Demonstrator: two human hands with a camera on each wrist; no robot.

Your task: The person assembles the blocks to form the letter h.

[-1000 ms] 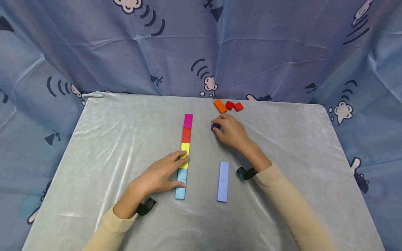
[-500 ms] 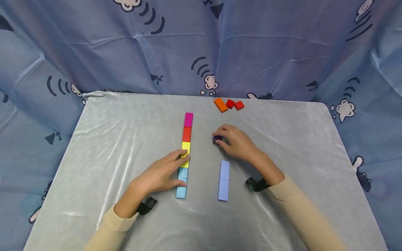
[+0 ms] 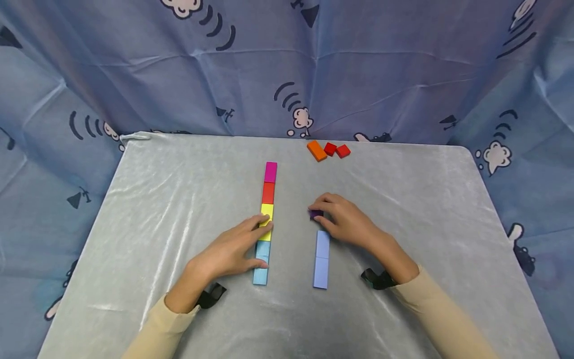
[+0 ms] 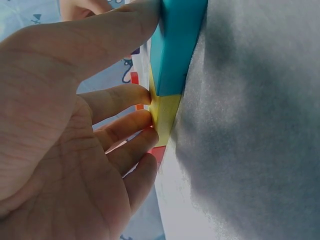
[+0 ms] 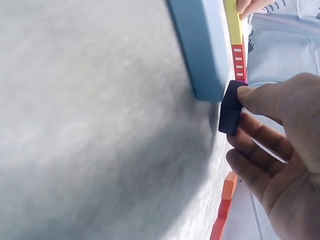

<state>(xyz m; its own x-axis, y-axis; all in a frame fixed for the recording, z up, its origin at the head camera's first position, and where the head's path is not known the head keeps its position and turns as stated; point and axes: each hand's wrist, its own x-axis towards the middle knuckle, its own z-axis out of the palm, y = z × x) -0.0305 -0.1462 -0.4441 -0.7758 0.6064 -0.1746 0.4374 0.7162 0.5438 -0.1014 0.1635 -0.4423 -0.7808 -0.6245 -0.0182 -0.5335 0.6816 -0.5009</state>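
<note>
A row of blocks runs lengthwise on the cloth: magenta [image 3: 270, 172], red [image 3: 268, 193], yellow [image 3: 267, 209] and light blue [image 3: 261, 276]. The left hand [image 3: 228, 249] rests its fingertips on the yellow part and its thumb on the light blue part, fingers fairly straight. To the right lie two periwinkle blocks [image 3: 321, 259] end to end. Just beyond their far end, the right hand [image 3: 347, 219] pinches a dark purple block [image 3: 316, 214] between thumb and fingers. In the right wrist view the dark block [image 5: 231, 110] is close to the blue block's end [image 5: 205, 65].
An orange block [image 3: 317, 150] and two small red blocks [image 3: 343, 151] lie near the far edge of the grey cloth-covered table [image 3: 403, 199]. Behind the table hangs a blue patterned curtain [image 3: 251, 70].
The right hand has moved toward the near side with the dark purple block, from near the orange block to the far end of the periwinkle blocks. The left hand has hardly moved.
</note>
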